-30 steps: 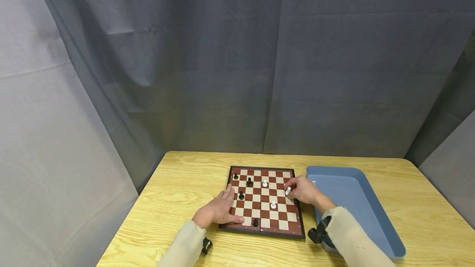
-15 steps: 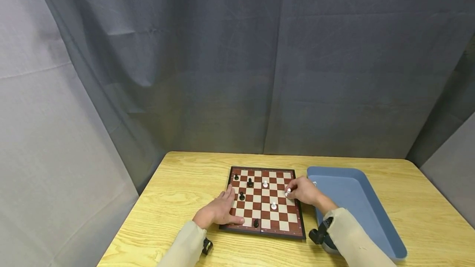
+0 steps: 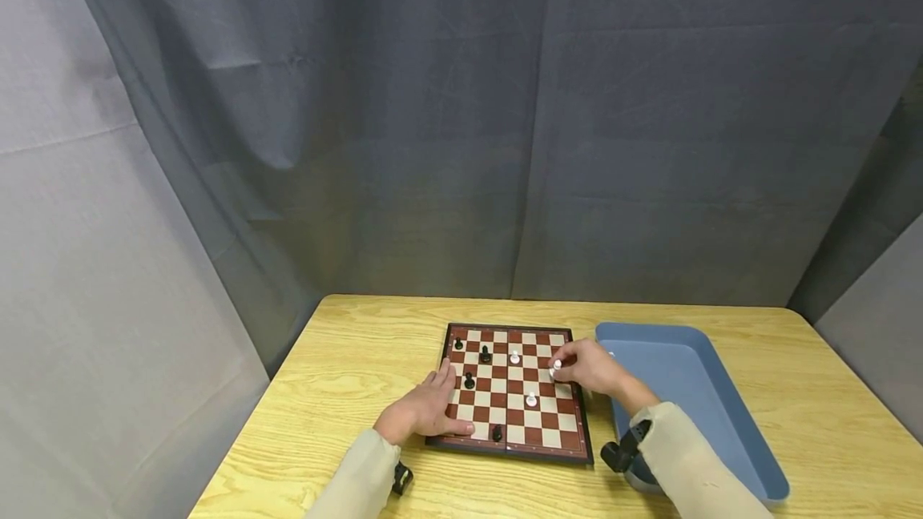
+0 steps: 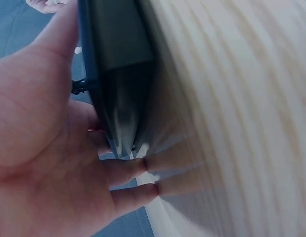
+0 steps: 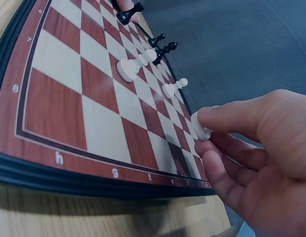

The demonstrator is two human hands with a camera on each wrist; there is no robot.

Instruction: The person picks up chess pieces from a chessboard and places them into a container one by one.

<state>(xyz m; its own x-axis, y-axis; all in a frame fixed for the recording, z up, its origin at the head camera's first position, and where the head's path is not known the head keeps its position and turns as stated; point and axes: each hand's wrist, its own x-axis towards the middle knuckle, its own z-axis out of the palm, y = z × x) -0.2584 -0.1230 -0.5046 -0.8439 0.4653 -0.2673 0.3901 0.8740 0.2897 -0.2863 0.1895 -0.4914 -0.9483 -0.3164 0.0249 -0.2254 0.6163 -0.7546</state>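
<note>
My right hand (image 3: 591, 367) pinches a white chess piece (image 3: 558, 364) between thumb and fingers at the right side of a red-and-cream chessboard (image 3: 534, 434). In the right wrist view the fingers cover most of that chess piece (image 5: 198, 129), and its round base shows. Two white pawns (image 3: 531, 399) (image 3: 515, 357) stand on the board's right half. Several black pieces, among them a pawn (image 3: 469, 380) and a taller piece (image 3: 485, 354), stand on the left half. With fingers spread, my left hand (image 3: 425, 405) rests along the board's left edge; two fingertips (image 4: 135, 197) touch the table.
A blue tray (image 3: 750, 439) lies just right of the board, partly under my right forearm. The wooden table (image 3: 360, 343) extends left of the board. A grey curtain (image 3: 433, 142) hangs behind the table. Each wrist carries a black camera.
My right hand has shifted slightly left and away from me, taking the white chess piece with it. The left hand and the other pieces stay where they were.
</note>
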